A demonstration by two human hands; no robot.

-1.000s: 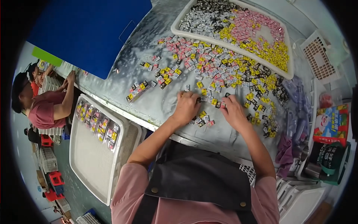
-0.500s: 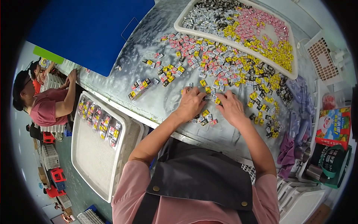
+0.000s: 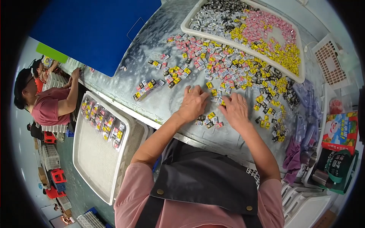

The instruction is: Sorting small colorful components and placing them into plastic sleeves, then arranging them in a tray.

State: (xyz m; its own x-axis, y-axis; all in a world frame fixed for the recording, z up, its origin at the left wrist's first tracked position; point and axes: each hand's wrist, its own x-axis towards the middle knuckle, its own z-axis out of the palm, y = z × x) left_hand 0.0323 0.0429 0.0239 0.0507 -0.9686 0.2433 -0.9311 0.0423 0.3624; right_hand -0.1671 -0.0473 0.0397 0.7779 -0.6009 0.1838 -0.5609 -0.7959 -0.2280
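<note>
Small wrapped blocks [image 3: 224, 70] in pink, yellow, white and black lie scattered across the grey worktable [image 3: 163, 104]. My left hand [image 3: 193, 102] rests low over the table with bent fingers curled down; what lies under the fingertips is hidden. To its right, my right hand [image 3: 236, 111] has thumb and forefinger closed about a small yellow-and-white block at the edge of a few others between the hands. A small cluster of blocks [image 3: 209, 120] lies just below, between my wrists. Left of my left hand sits a clear pack [image 3: 145, 90] filled with rows of blocks.
A white tray [image 3: 243, 48] of sorted blocks spans the table's far side. At the left, another white tray [image 3: 93, 159] holds several filled packs. A blue board [image 3: 95, 34] covers the far left. Purple cloth [image 3: 292, 159] and clear packaging lie right. A co-worker [image 3: 53, 102] works at left.
My left hand's fingers have curled in slightly over the table, and the blocks at their tips are now covered. My right hand has barely moved. The whole view has shifted a little.
</note>
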